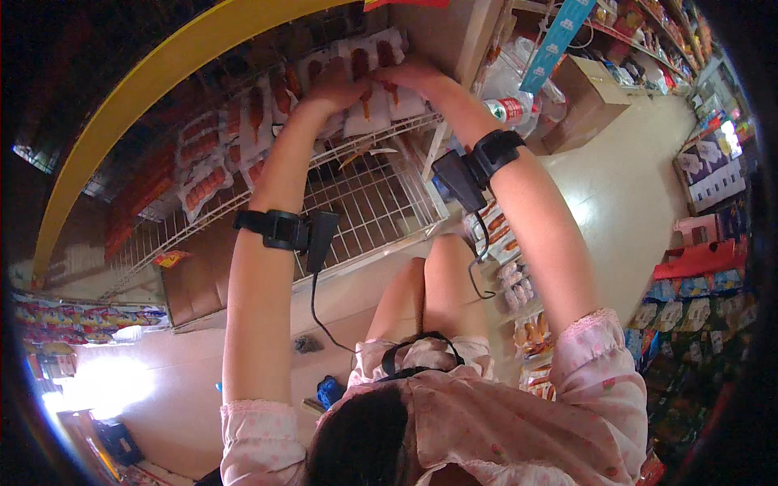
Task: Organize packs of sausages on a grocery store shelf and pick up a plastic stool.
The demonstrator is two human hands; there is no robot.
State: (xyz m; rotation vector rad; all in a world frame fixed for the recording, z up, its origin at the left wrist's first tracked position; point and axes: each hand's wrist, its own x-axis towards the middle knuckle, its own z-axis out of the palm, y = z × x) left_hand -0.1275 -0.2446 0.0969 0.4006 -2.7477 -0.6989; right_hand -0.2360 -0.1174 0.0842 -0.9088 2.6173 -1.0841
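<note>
Both of my arms stretch up to a white wire rack shelf that holds rows of clear packs of reddish-brown food, some of it on sticks. My left hand lies over the packs near the top middle, its fingertips against them. Close to its right, my right hand reaches across the upper edge of a pack with a skewered piece. Whether either hand grips a pack cannot be told, as the fingers are blurred and dim. More packs of short reddish pieces lie at the left end of the shelf.
A lower wire basket is below the shelf. To the right are a cardboard box, a large clear plastic bottle or bag and packed goods along the aisle. A yellow curved edge spans the upper left. Packs lie beside my legs.
</note>
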